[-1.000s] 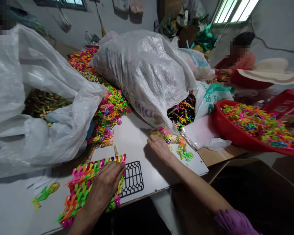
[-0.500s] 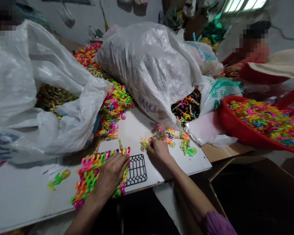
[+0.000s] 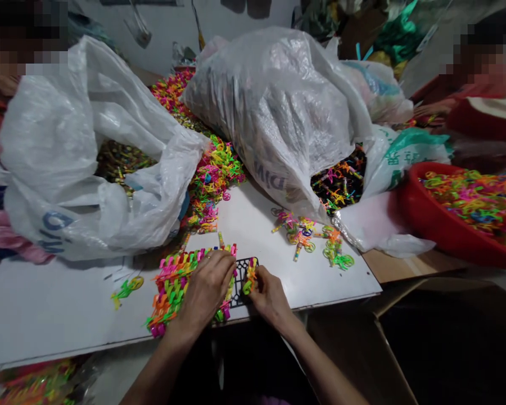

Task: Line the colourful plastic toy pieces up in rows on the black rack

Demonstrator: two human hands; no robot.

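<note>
Fitting a yellow-and-green plastic piece (image 3: pixel 249 279) onto the black openwork grid (image 3: pixel 238 286) seems the step: the right hand (image 3: pixel 272 297) pinches it over the grid's right end; the left hand (image 3: pixel 208 283) covers multicoloured plastic rows (image 3: pixel 172 288), its grip unclear. Next likely calls for careful alignment.

Right hand (image 3: pixel 272 295) is off the loose plastic pieces (image 3: pixel 297 228) beside the sack, where it sits 0.5 s earlier, and is now at the uncovered right end of the black rack (image 3: pixel 238 287). Fingers now hold one yellow, green and orange piece (image 3: pixel 248 278) over this end; contact with rack unclear. View swings left: pink cloth (image 3: pixel 19 228) shows more at left edge; red basin (image 3: pixel 417 211) is cut further at right.
</note>
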